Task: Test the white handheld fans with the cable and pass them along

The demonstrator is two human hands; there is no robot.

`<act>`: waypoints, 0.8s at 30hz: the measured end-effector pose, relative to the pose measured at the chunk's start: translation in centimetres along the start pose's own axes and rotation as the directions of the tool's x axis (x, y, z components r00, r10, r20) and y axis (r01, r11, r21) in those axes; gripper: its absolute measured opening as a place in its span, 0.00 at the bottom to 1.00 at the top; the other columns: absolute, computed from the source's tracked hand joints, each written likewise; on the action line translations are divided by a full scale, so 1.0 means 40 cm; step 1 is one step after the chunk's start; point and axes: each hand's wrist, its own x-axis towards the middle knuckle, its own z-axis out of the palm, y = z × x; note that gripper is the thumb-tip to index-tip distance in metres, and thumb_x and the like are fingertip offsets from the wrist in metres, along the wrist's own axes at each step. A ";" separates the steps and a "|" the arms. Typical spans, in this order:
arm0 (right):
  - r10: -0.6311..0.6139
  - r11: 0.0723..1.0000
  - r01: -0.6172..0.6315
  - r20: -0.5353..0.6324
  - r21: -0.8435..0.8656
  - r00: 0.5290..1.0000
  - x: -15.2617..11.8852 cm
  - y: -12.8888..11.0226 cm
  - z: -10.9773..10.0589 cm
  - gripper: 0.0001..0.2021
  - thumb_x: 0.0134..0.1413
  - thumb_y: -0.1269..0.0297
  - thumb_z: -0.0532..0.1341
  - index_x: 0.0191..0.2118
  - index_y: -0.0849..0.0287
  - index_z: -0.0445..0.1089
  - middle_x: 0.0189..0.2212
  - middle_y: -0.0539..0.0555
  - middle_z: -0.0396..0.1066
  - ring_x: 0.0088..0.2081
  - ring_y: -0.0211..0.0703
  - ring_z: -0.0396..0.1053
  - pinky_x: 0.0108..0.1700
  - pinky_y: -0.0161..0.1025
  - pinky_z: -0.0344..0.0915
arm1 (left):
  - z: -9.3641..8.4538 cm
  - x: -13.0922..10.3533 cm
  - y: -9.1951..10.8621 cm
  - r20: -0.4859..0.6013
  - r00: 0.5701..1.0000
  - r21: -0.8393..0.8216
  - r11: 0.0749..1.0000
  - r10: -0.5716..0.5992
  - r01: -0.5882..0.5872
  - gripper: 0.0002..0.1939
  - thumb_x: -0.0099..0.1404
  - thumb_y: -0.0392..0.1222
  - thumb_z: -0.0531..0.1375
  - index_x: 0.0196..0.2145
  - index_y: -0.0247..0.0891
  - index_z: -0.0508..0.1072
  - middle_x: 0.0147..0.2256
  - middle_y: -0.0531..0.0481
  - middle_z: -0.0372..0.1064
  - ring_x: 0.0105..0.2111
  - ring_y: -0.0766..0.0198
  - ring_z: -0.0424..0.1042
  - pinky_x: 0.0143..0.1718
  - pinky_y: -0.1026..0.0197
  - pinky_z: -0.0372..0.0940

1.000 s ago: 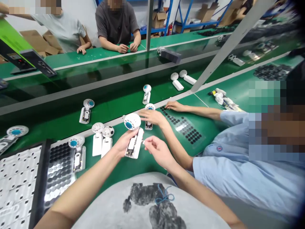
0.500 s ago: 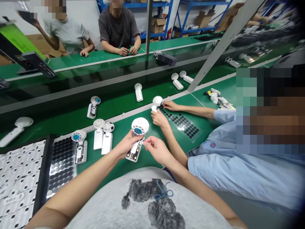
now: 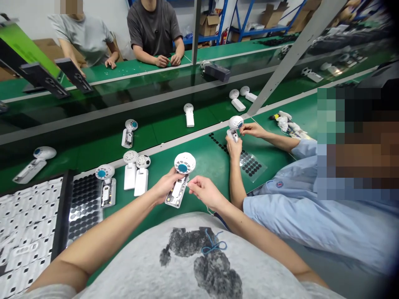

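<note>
My left hand [image 3: 166,185] is closed around the neck of a white handheld fan [image 3: 185,161], which has a round vented head with a blue centre. Its handle cover is off, so the circuit board and a white inner part show. My right hand [image 3: 204,192] is pinched at the handle's right edge, just below the head; whatever lies between the fingertips is too small to make out. Left of my left hand, another opened fan [image 3: 105,171] lies beside two white fans with closed handles [image 3: 130,176] [image 3: 141,182] on the green bench.
At left are a sheet of black round stickers [image 3: 83,207] and a dark-framed tray [image 3: 59,216] of white parts. Several fans [image 3: 188,116] lie on the green conveyor [image 3: 158,131]. To my right a co-worker's hands [image 3: 234,145] hold a fan above another sticker sheet [image 3: 254,166].
Fans on the conveyor have shifted right. The co-worker's fan has moved right and turned, showing its open handle. A person across has lowered a dark panel. My hands keep nearly the same pose.
</note>
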 end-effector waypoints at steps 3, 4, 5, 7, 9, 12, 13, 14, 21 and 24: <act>-0.002 1.000 0.002 0.011 0.028 1.000 -0.005 0.005 0.000 0.08 0.49 0.62 0.55 0.27 0.61 0.60 0.19 0.48 0.63 0.19 0.31 0.53 0.21 0.30 0.49 | -0.002 -0.005 0.001 0.002 1.000 0.007 1.000 0.017 -0.017 0.17 0.52 0.38 0.58 0.42 0.39 0.65 0.27 0.54 0.65 0.21 0.70 0.61 0.22 0.68 0.55; -0.017 1.000 0.017 0.007 0.013 1.000 -0.006 0.007 0.000 0.08 0.49 0.62 0.55 0.27 0.61 0.61 0.20 0.48 0.64 0.20 0.31 0.55 0.22 0.30 0.51 | -0.002 -0.007 0.002 -0.001 1.000 0.009 1.000 0.025 -0.025 0.17 0.52 0.38 0.58 0.41 0.39 0.65 0.27 0.54 0.65 0.21 0.70 0.61 0.22 0.68 0.55; -0.031 0.999 0.031 0.006 -0.006 1.000 -0.007 0.010 -0.001 0.07 0.49 0.62 0.55 0.28 0.61 0.61 0.21 0.48 0.65 0.20 0.32 0.56 0.23 0.31 0.52 | -0.002 -0.009 0.002 -0.003 0.999 0.010 0.999 0.032 -0.032 0.16 0.52 0.37 0.58 0.40 0.39 0.65 0.27 0.54 0.65 0.21 0.70 0.61 0.22 0.68 0.55; -0.062 0.996 0.063 0.014 -0.067 0.998 -0.006 0.014 -0.003 0.07 0.50 0.62 0.55 0.28 0.61 0.61 0.21 0.48 0.65 0.22 0.33 0.57 0.25 0.31 0.54 | 0.001 -0.010 0.001 0.010 0.999 0.006 0.999 0.039 -0.039 0.16 0.52 0.37 0.58 0.40 0.38 0.64 0.27 0.54 0.65 0.22 0.70 0.62 0.23 0.68 0.56; -0.108 0.982 0.112 0.033 -0.153 0.994 0.000 0.015 -0.004 0.08 0.51 0.62 0.54 0.28 0.61 0.63 0.21 0.48 0.63 0.23 0.33 0.57 0.26 0.32 0.53 | 0.006 -0.006 -0.002 0.032 0.998 -0.008 0.998 0.056 -0.056 0.16 0.51 0.38 0.59 0.40 0.38 0.64 0.27 0.53 0.65 0.23 0.69 0.62 0.24 0.68 0.56; -0.129 0.976 0.131 0.024 -0.173 0.991 0.006 0.017 -0.013 0.10 0.50 0.60 0.54 0.26 0.61 0.65 0.19 0.47 0.59 0.22 0.32 0.54 0.25 0.32 0.51 | 0.008 0.014 -0.009 0.061 0.995 -0.030 0.996 0.083 -0.082 0.17 0.49 0.38 0.60 0.38 0.35 0.64 0.29 0.52 0.65 0.24 0.69 0.63 0.25 0.67 0.57; -0.072 0.991 0.071 -0.003 -0.116 0.997 0.005 0.018 -0.022 0.11 0.49 0.59 0.54 0.27 0.62 0.66 0.18 0.45 0.57 0.20 0.32 0.51 0.23 0.31 0.49 | 0.004 0.025 -0.009 0.054 0.994 -0.030 0.995 0.093 -0.091 0.17 0.49 0.38 0.61 0.38 0.35 0.64 0.29 0.52 0.65 0.24 0.69 0.63 0.25 0.67 0.57; 0.010 0.999 -0.011 -0.037 -0.036 0.999 0.002 0.021 -0.033 0.11 0.48 0.58 0.55 0.27 0.62 0.66 0.15 0.44 0.53 0.18 0.31 0.48 0.20 0.31 0.46 | -0.004 0.040 -0.007 0.028 0.994 -0.027 0.994 0.106 -0.105 0.17 0.49 0.38 0.60 0.38 0.34 0.64 0.29 0.51 0.65 0.24 0.69 0.63 0.25 0.67 0.57; 0.105 0.992 -0.094 -0.138 0.088 0.985 -0.029 0.065 -0.094 0.17 0.45 0.49 0.57 0.28 0.62 0.64 0.14 0.42 0.45 0.16 0.29 0.41 0.18 0.31 0.39 | -0.057 0.235 0.039 -0.179 0.958 0.056 0.975 0.223 -0.217 0.13 0.53 0.38 0.57 0.37 0.34 0.62 0.25 0.52 0.63 0.21 0.69 0.63 0.23 0.67 0.59; 0.047 0.999 -0.047 -0.110 0.002 0.993 -0.021 0.084 -0.079 0.18 0.47 0.49 0.55 0.26 0.62 0.63 0.16 0.43 0.47 0.19 0.31 0.43 0.21 0.31 0.41 | 0.008 0.347 0.043 -0.139 0.958 0.122 0.965 0.250 -0.234 0.11 0.55 0.37 0.55 0.37 0.33 0.62 0.29 0.48 0.65 0.25 0.67 0.66 0.29 0.63 0.62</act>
